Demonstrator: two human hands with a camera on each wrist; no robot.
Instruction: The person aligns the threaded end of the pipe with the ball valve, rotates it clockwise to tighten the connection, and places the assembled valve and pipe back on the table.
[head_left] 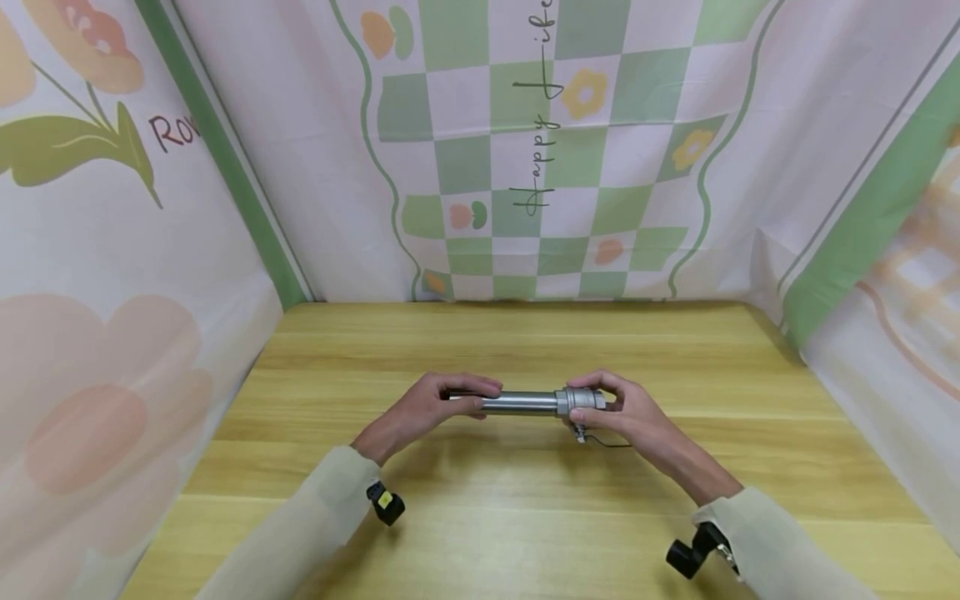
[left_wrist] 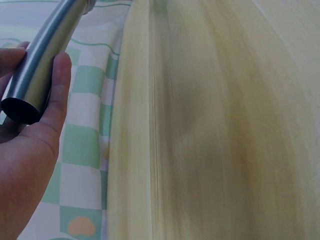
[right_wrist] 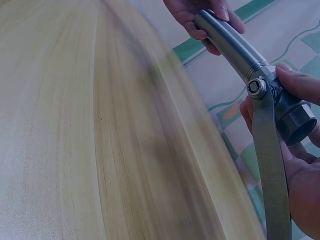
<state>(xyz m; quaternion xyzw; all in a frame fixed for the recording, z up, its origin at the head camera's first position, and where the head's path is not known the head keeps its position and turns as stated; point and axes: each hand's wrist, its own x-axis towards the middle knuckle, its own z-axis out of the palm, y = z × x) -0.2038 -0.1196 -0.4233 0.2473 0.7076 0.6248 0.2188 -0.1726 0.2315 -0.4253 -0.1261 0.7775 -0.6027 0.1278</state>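
Note:
Above the table, a shiny metal pipe (head_left: 525, 403) is held level between both hands. My left hand (head_left: 427, 408) grips its left end; in the left wrist view the thumb and fingers curl round the pipe (left_wrist: 47, 55) beside its hollow end. At the pipe's other end sits a ball valve (head_left: 579, 401), which my right hand (head_left: 626, 410) grips by its body. The right wrist view shows the valve's flat lever handle (right_wrist: 270, 165) hanging from a nut on the stem. Threads (right_wrist: 260, 66) show where the pipe meets the valve (right_wrist: 290, 110).
A wooden table (head_left: 480, 508) lies below the hands. Behind it hangs a green-checked cloth (head_left: 517, 158), with printed cloth walls on the left (head_left: 112, 275) and right (head_left: 900, 400). Each wrist wears a small black camera, one left (head_left: 386, 502) and one right (head_left: 692, 550).

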